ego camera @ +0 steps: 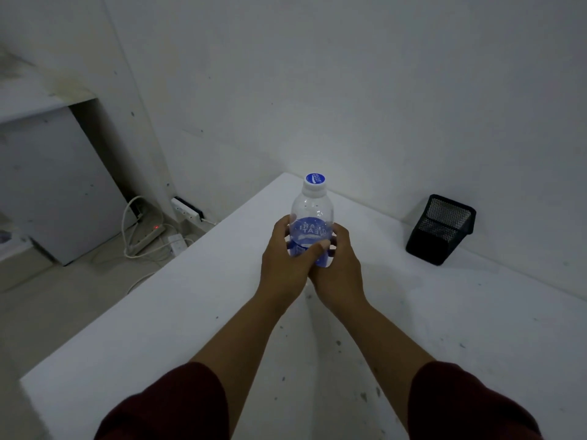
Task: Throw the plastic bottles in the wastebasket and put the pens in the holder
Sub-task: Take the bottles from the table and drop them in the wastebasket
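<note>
A clear plastic bottle point(313, 211) with a blue label and a blue-topped white cap stands upright above the white table point(178, 312). Both hands wrap its lower half: my left hand point(282, 262) on its left side, my right hand point(340, 268) on its right, thumb across the label. A black mesh pen holder point(441, 228) stands at the table's far right, against the wall, tilted in this wide view. No pens and no wastebasket show in this view.
White walls close in behind and to the right of the table. On the floor at left lie power strips point(147, 238) with white cables beside a grey cabinet point(57, 185). The table's left edge drops to the floor.
</note>
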